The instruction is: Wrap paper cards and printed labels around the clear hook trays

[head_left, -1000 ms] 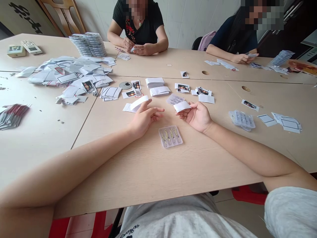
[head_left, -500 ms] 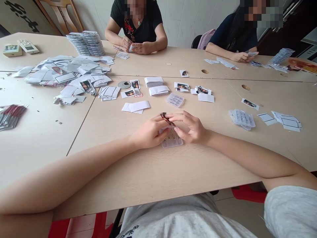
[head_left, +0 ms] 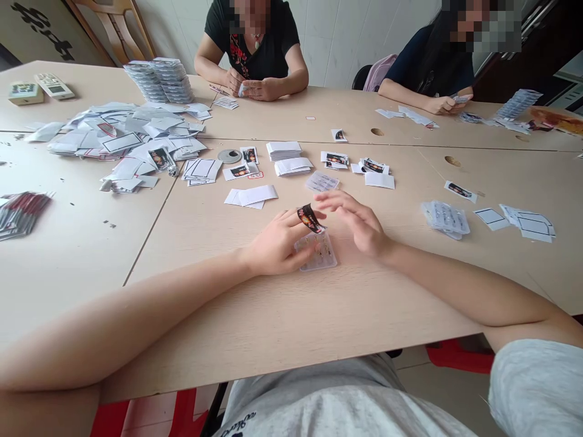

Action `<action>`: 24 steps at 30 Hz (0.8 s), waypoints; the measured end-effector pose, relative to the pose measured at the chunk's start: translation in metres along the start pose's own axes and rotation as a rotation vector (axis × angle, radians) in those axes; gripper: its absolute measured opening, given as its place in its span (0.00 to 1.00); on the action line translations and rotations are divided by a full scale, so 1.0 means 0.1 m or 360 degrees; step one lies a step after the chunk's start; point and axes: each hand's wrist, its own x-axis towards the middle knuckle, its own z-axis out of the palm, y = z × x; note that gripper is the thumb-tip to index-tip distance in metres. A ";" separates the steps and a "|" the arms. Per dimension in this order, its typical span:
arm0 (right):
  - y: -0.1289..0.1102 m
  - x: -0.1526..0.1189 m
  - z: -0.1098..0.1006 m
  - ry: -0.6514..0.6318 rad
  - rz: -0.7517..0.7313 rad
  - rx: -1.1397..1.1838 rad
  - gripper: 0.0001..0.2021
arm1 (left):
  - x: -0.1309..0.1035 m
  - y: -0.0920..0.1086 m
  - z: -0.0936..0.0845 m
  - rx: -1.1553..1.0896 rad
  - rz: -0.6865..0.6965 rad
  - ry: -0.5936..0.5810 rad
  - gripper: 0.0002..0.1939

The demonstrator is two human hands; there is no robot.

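- A pale wood-grained tabletop point(head_left: 273, 321), crossed by dark seams, is spread around a small clear plastic compartment box point(head_left: 325, 261) that is laid flat toward its near edge.
- Beyond the box, a pale panelled wall point(head_left: 332, 42) is fronted by a person in a black top with red floral decoration point(head_left: 273, 36) and, farther right, by a person in dark clothing point(head_left: 421, 67).
- Well left of the box, a loose heap of white paper cards point(head_left: 91, 142) is backed by a tall stack of silvery packets point(head_left: 159, 85).
- Right of the box, a cluster of clear plastic cases point(head_left: 445, 220) is set near white cards framed in black lines point(head_left: 536, 227).
- Above the box's far edge, a curved, glossy black label point(head_left: 308, 218) is gripped by the left hand point(head_left: 276, 246); its red and pale print is too small to be read.
- Near the box, the right hand point(head_left: 362, 224) is held open, fingers extended; whether the label is touched cannot be told.
- Just beyond the box, dark printed labels on white cards point(head_left: 337, 159) are seen, their lettering unreadable.
- Far left beyond the box, a beige panel point(head_left: 59, 13) is marked with bold black characters.
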 end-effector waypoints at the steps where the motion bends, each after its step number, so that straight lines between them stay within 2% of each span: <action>1: -0.01 0.01 0.00 -0.0009 0.0096 0.0126 0.14 | 0.01 0.01 -0.01 -0.0044 0.0049 -0.0017 0.11; 4: -0.03 0.04 -0.01 -0.0190 0.0215 0.0174 0.18 | 0.02 0.01 -0.03 -0.0131 0.0214 -0.0117 0.06; 7: -0.06 0.07 -0.02 -0.0288 -0.0016 -0.0133 0.14 | 0.02 0.00 -0.03 -0.0114 0.0263 -0.0228 0.07; 11: -0.12 0.10 -0.05 -0.0312 -0.0339 -0.0384 0.03 | 0.01 -0.01 -0.02 -0.0088 0.0253 -0.0306 0.08; 15: -0.16 0.11 -0.11 -0.0321 -0.0438 -0.0606 0.03 | 0.02 0.00 -0.03 -0.0122 0.0305 -0.0274 0.09; 19: -0.17 0.10 -0.14 -0.0336 -0.0560 -0.0824 0.03 | 0.02 0.01 -0.03 -0.0107 0.0356 -0.0323 0.11; 24: -0.19 0.11 -0.16 -0.0308 -0.0696 -0.1006 0.03 | 0.03 0.02 -0.03 -0.0070 0.0334 -0.0313 0.15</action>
